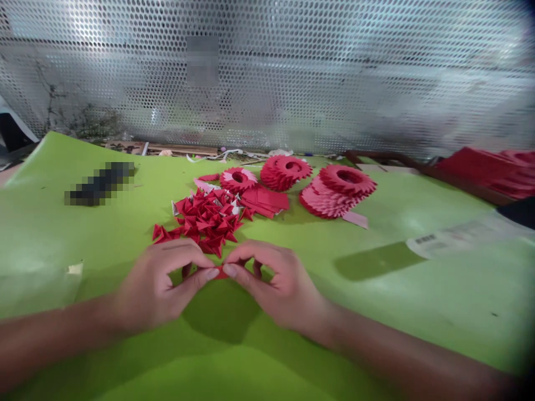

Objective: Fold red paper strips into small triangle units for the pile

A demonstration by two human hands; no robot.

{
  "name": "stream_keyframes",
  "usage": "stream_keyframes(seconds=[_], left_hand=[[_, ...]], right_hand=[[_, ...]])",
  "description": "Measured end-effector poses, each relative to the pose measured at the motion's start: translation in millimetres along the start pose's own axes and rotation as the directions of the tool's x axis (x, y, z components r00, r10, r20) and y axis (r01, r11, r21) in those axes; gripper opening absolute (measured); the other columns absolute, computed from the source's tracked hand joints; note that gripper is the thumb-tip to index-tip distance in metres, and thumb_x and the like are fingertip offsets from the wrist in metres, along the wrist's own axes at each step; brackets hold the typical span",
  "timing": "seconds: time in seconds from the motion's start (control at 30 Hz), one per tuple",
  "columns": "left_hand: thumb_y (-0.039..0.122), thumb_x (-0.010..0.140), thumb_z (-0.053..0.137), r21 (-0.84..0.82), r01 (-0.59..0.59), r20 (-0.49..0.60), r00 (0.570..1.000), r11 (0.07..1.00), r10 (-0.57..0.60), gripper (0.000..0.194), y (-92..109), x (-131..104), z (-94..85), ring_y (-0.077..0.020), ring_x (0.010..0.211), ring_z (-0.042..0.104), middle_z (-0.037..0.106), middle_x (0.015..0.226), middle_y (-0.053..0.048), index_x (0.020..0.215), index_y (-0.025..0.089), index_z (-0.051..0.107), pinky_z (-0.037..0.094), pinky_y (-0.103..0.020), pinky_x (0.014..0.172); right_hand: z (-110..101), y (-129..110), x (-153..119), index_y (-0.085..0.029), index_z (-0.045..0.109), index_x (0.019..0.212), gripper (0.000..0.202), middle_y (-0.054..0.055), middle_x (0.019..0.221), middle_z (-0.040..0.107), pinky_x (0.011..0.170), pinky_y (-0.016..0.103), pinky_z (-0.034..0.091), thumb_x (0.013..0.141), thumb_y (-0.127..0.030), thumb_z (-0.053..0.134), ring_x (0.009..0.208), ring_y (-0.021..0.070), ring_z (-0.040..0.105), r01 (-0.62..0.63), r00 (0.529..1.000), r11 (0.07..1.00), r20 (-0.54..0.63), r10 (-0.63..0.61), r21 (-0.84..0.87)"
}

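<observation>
A small red paper piece is pinched between the thumbs and forefingers of both hands, low in the middle of the view. My left hand grips its left end and my right hand its right end, with the fingertips almost touching. Just beyond them lies a heap of folded red paper triangles. Flat red paper pieces lie to the right of the heap, partly overlapping one another.
Behind the heap stand a small red-and-pink paper ring, a stacked red ring and a taller pink-and-red one. A blurred dark object lies left; a clear plastic sleeve lies right. Perforated metal rises behind the green table.
</observation>
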State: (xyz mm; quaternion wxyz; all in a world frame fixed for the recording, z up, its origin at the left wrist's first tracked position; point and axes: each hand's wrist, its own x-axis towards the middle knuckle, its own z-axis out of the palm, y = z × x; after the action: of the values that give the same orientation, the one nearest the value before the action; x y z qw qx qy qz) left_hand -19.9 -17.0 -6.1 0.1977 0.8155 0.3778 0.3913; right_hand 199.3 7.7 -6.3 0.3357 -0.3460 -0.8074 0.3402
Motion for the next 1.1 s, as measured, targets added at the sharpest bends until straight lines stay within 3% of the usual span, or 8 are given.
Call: stream_keyframes(seconds=[0.23, 0.47, 0.73, 0.97, 1.1], left_hand=[[0.018, 0.095, 0.062, -0.068, 0.139, -0.011, 0.99, 0.988, -0.14, 0.02, 2.4, 1.1, -1.4, -0.0097, 0.058, 0.058, 0.067, 0.068, 0.002, 0.076, 0.016, 0.069, 0.044, -0.018, 0.053], [0.022, 0.095, 0.062, -0.112, 0.21, -0.01, 0.977, 0.971, -0.213, 0.021, 3.4, 3.8, -2.1, -0.0107, 0.063, 0.061, 0.069, 0.071, 0.001, 0.076, 0.016, 0.07, 0.046, -0.018, 0.057], [0.024, 0.094, 0.062, -0.121, 0.257, -0.012, 0.966, 0.959, -0.26, 0.021, 2.4, 2.9, -3.7, -0.012, 0.065, 0.063, 0.071, 0.073, 0.0, 0.077, 0.017, 0.071, 0.047, -0.02, 0.059], [0.027, 0.095, 0.061, -0.127, 0.288, 0.008, 0.957, 0.949, -0.289, 0.023, 2.1, 5.1, -4.5, -0.0119, 0.062, 0.061, 0.07, 0.07, 0.0, 0.077, 0.017, 0.071, 0.046, -0.02, 0.056], [0.03, 0.095, 0.062, -0.1, 0.3, 0.031, 0.954, 0.949, -0.299, 0.023, -0.1, 4.1, -3.9, -0.0138, 0.066, 0.064, 0.073, 0.075, -0.001, 0.079, 0.018, 0.072, 0.048, -0.022, 0.058]], right_hand=[[-0.6, -3.2, 3.1, -0.021, 0.07, 0.091, 0.016, 0.0, 0.084, 0.072, 0.061, 0.022, 0.046, 0.1, -0.028, 0.058, 0.072, 0.0128, 0.062, -0.064, 0.998, 0.995, 0.011, 0.063, 0.076], [-0.5, -4.1, 4.0, -0.021, 0.072, 0.094, 0.02, 0.0, 0.082, 0.071, 0.06, 0.021, 0.044, 0.101, -0.03, 0.056, 0.071, 0.0121, 0.06, -0.13, 0.991, 0.989, 0.055, 0.126, 0.076], [-1.1, -3.9, 3.5, -0.021, 0.07, 0.095, 0.02, -0.001, 0.08, 0.069, 0.057, 0.023, 0.042, 0.102, -0.032, 0.055, 0.067, 0.0124, 0.058, -0.154, 0.986, 0.987, 0.077, 0.151, 0.046], [-3.2, -3.8, 3.6, -0.021, 0.07, 0.097, 0.023, 0.0, 0.088, 0.072, 0.066, 0.024, 0.046, 0.103, -0.027, 0.049, 0.076, 0.0133, 0.063, -0.119, 0.991, 0.993, 0.071, 0.117, 0.02], [-3.5, -4.4, 2.7, -0.022, 0.071, 0.1, 0.02, 0.001, 0.089, 0.072, 0.056, 0.023, 0.043, 0.101, -0.034, 0.055, 0.07, 0.0128, 0.061, -0.184, 0.979, 0.982, 0.096, 0.18, 0.031]])
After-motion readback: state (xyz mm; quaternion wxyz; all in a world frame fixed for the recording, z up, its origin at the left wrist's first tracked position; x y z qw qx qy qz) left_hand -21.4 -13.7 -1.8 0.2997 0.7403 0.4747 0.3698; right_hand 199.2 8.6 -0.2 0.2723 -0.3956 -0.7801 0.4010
